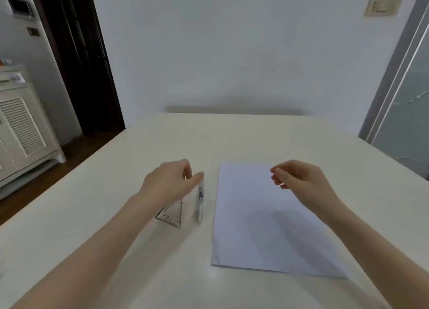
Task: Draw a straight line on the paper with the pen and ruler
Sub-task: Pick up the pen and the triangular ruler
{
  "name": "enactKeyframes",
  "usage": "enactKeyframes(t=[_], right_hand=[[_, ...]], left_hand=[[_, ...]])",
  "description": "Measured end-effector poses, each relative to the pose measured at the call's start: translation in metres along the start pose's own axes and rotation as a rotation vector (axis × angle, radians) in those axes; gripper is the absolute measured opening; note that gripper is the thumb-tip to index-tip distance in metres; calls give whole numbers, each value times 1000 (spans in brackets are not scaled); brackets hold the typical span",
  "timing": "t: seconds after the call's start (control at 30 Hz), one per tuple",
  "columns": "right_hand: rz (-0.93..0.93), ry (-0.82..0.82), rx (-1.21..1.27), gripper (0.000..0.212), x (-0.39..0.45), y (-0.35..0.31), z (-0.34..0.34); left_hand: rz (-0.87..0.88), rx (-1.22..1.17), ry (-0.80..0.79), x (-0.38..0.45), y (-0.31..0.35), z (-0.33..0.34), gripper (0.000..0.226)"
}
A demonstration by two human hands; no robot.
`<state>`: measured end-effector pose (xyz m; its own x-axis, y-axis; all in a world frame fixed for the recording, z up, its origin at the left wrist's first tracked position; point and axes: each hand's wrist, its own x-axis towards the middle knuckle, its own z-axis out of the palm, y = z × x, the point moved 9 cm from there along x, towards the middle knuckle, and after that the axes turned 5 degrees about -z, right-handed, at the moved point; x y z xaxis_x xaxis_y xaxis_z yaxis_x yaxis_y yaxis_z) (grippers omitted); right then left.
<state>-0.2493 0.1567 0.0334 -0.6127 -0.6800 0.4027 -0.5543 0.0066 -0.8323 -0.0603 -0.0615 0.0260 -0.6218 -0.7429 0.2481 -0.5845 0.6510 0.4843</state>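
1. counter (232, 136): one, pale cream, carrying three loose items.
2. paper (262, 227): one blank white sheet, lying flat on the counter right of centre.
3. pen (200, 200): one, clear-bodied, lying just left of the paper's edge, apart from it.
4. ruler (173, 214): one, a clear triangular set square, lying just left of the pen, its far end sitting hidden under the left hand.
5. left hand (167, 181): one, hovering over the ruler and pen top, fingers (197, 176) loosely curled and gripping nothing visible.
6. right hand (301, 178): one, hanging over the paper's far right part, fingers loosely bent, empty.
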Motion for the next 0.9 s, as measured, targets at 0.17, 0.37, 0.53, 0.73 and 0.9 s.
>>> enactKeyframes(t=[0.17,0.37,0.53,0.73,0.9], right_hand=[[26,-15,2,20,-5,4,9],[13,-55,-37,17,-8,1,20],[-24,-94,-90,18,-11,-2,27],[-402,-140,-428,18,-23,-48,43],[-676,-234,-713,33,-41,-75,69]], left_hand=[[-29,416,-143,-12,6,40,52],[-39,445,-274,-17,1,57,34],[5,399,-210,-15,9,46,33],[215,340,-284,-25,43,33,33],[411,228,-205,-44,85,22,32]])
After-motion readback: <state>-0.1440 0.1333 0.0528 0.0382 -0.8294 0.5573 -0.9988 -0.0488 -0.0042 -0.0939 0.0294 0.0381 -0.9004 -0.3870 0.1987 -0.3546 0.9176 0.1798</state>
